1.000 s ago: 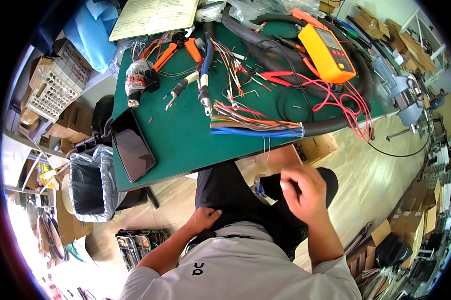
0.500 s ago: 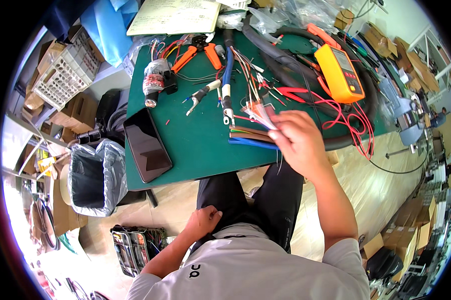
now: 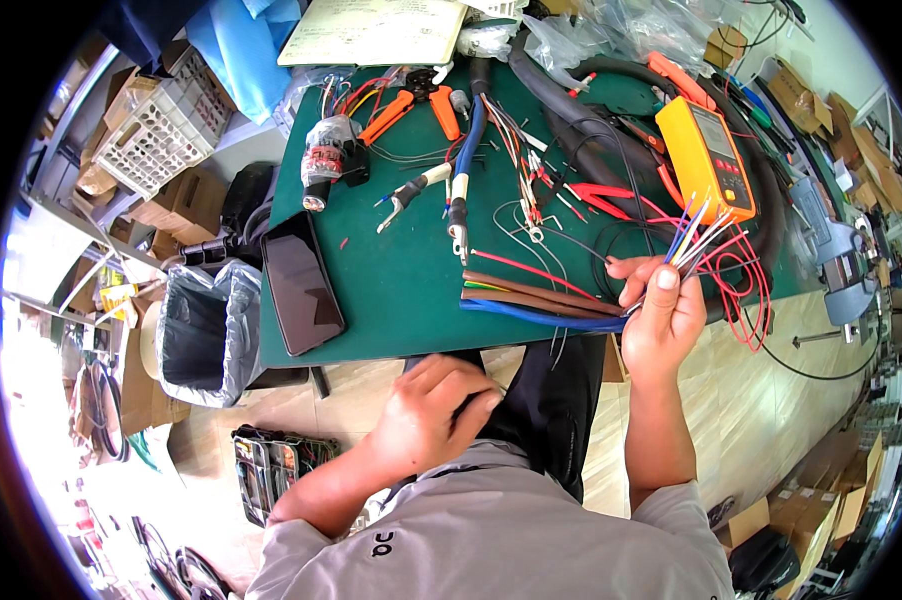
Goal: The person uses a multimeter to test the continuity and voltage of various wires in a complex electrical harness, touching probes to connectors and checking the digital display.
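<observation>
Over the table's right front part, my right hand [image 3: 663, 318] is closed round a bundle of thin wires [image 3: 687, 240], white and blue, their tips fanning out above the thumb. Thick cut cable ends, brown [image 3: 531, 292] and blue [image 3: 541, 316], lie just left of that hand; a thin red wire runs beside them. My left hand [image 3: 436, 415] hovers over my lap, fingers loosely bent and thumb apart, holding nothing. Beyond the cable ends lie a blue cable with a metal lug [image 3: 459, 230] and a cluster of thin wires with ferrules [image 3: 531, 190].
A yellow clamp meter [image 3: 706, 160] with red leads lies at the right on thick black cable [image 3: 766, 220]. Orange-handled pliers [image 3: 411, 105], a connector [image 3: 326, 160] and a phone [image 3: 302, 283] are on the green table [image 3: 401, 300]. A lined bin [image 3: 209, 335] stands left.
My right hand has moved right and down and turned upward, its wires now upright and fanned. My left hand has risen from my lap and its fingers have loosened.
</observation>
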A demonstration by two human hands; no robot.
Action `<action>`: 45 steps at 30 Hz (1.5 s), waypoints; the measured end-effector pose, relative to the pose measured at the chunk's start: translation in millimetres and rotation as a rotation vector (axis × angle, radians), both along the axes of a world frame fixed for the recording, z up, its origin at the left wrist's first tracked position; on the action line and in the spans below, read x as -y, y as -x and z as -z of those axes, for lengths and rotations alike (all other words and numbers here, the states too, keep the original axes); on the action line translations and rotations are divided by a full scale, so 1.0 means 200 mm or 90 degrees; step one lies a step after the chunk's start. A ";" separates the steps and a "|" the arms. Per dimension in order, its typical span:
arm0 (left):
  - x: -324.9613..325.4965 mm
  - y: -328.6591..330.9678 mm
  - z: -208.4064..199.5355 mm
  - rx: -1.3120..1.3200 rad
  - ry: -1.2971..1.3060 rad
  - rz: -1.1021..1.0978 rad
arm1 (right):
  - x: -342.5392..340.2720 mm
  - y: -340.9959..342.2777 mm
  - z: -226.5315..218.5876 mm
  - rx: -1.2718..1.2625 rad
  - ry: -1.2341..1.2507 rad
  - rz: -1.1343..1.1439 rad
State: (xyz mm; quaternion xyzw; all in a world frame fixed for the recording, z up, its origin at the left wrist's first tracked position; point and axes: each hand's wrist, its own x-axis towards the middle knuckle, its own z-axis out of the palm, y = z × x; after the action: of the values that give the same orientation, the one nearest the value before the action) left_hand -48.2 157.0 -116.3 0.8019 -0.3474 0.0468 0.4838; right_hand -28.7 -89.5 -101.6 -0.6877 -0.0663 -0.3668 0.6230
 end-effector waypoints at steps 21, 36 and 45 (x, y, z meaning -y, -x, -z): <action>0.36 -0.46 -0.18 0.306 -0.341 -0.077 | 0.01 0.03 0.08 0.152 -0.046 0.021; 0.40 -0.41 -0.23 -0.127 0.065 0.069 | 0.04 0.07 0.11 0.180 0.070 -0.048; 0.46 -0.38 -0.25 -0.449 0.465 0.123 | 0.06 0.06 0.09 0.163 0.343 -0.089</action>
State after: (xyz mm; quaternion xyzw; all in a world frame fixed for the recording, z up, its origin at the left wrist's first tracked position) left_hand 28.0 64.2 -66.4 0.5118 -0.1967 -0.1534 0.8221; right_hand -40.7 -102.0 -118.8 -0.7700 -0.2867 -0.3760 0.4284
